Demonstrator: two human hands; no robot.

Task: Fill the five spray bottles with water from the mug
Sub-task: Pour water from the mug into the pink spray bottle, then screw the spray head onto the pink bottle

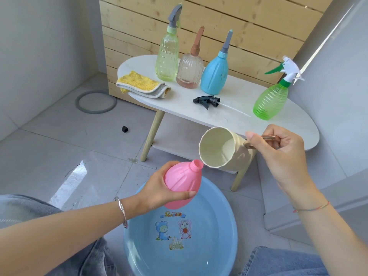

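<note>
My left hand point(159, 190) grips a pink bottle point(182, 182) with no cap, tilted over the blue basin point(223, 212). My right hand point(278, 154) holds the cream mug point(221, 150) by its handle, tipped on its side with its rim right beside the pink bottle's open neck. On the white table point(179, 108) stand a pale green bottle point(167, 56), a clear ribbed bottle point(190, 70), a blue bottle point(215, 76) and, at the right, a bright green bottle point(271, 100), all with spray heads on. A black spray head point(207, 101) lies loose on the table.
A folded yellow and grey cloth point(142, 85) lies on the table's left end. A wooden slat wall point(239, 22) stands behind the table. A grey ring point(95, 101) and a small black cube point(124, 129) lie on the tiled floor. My knees flank the basin.
</note>
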